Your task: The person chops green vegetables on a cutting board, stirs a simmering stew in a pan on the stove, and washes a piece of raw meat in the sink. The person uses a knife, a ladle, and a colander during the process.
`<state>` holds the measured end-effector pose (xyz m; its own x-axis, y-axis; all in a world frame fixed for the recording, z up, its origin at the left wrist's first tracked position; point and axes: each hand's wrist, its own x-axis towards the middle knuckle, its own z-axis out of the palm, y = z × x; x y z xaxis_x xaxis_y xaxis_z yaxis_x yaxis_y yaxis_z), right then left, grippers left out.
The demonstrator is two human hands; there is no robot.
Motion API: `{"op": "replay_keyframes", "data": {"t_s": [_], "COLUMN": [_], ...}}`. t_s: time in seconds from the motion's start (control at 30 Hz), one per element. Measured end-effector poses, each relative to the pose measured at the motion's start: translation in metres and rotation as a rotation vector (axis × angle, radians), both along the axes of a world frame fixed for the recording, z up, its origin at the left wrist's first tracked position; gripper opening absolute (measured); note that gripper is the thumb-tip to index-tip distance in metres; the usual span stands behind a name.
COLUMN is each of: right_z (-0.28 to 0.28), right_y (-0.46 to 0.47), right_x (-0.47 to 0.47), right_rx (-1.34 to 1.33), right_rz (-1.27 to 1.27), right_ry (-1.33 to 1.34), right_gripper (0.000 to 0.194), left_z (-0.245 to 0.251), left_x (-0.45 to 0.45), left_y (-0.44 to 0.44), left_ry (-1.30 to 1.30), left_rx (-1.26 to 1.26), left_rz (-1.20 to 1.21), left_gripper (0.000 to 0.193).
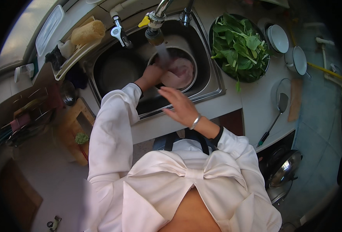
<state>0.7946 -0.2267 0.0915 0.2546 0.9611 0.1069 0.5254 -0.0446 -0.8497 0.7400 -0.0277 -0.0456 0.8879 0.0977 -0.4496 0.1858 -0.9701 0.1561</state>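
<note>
In the metal sink point(210, 84) a round metal bowl point(196, 72) holds a piece of raw, pale pink meat point(180, 72). Water point(162, 53) runs onto it from the faucet point(154, 34) above. My left hand point(151, 76) reaches over the bowl's left side and touches the meat; its fingertips are hidden by the water and the meat, so its grip is unclear. My right hand point(181, 105), with a silver bracelet at the wrist, hovers by the sink's front edge. Its fingers are spread and it holds nothing.
Right of the sink, a wide dark basin point(266, 68) is heaped with leafy greens point(240, 46). White bowls point(279, 39), an enamel mug point(299, 60) and a spatula point(282, 103) lie beyond. At left are a loofah point(88, 32), a second tap point(121, 34) and a wooden cutting board point(69, 127) with a cleaver point(84, 123).
</note>
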Motion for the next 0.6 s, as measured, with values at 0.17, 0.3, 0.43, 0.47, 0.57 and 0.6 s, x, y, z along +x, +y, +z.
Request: {"op": "replay_keyframes", "data": {"t_s": [0.17,0.3,0.43,0.47,0.57,0.6], "right_z": [0.048,0.076,0.083,0.082,0.077,0.077], "right_y": [0.026,0.032,0.014,0.013,0.016,0.018], "right_x": [-0.071,-0.117,-0.133,-0.135,-0.133,-0.132], "right_rx": [0.288,0.153,-0.136,-0.146,-0.268,-0.347], "right_rz": [0.189,0.357,0.282,0.240,0.246,0.257], "right_ry": [0.348,0.598,1.116,1.211,1.404,1.513], "right_gripper": [0.040,0.028,0.023,0.023,0.028,0.030], "left_z": [0.020,-0.013,-0.050,-0.057,-0.067,-0.067], "left_x": [-0.011,-0.017,-0.030,-0.028,-0.022,-0.020], "left_y": [-0.007,-0.003,0.003,0.011,0.025,0.028], "left_ry": [-0.003,0.182,-0.222,-0.211,-0.016,0.010], "left_rx": [-0.428,-0.895,-1.015,-0.869,-0.494,-0.477], "left_rz": [0.451,0.729,0.675,0.526,0.221,0.223], "left_gripper": [0.049,0.048,0.043,0.043,0.048,0.052]}}
